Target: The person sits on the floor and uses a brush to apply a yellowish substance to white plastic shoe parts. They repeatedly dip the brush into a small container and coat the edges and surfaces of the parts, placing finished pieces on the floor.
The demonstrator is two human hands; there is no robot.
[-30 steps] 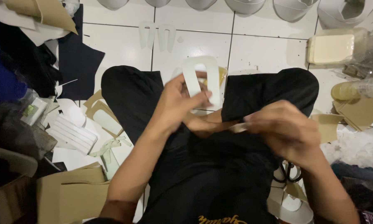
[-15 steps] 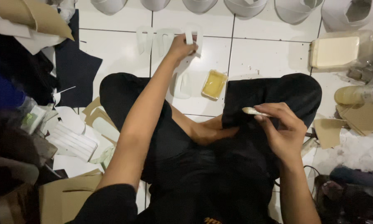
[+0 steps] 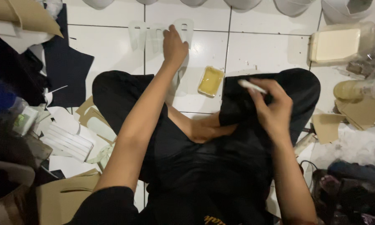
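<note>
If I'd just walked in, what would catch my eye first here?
Probably the left hand stretched far out onto the white tiled floor, resting on a row of pale cut-out pieces. Close by sits a small yellow tray, while the right hand holds a thin white stick over the lap.

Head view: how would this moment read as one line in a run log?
left hand: on white cut-out pieces, tiled floor | right hand: holds thin white stick over lap | yellow tray: between knees

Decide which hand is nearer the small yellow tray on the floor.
Right. The right hand, holding a thin white stick, sits just right of the tray; the left hand is further, up-left, on the white cut-outs.
</note>
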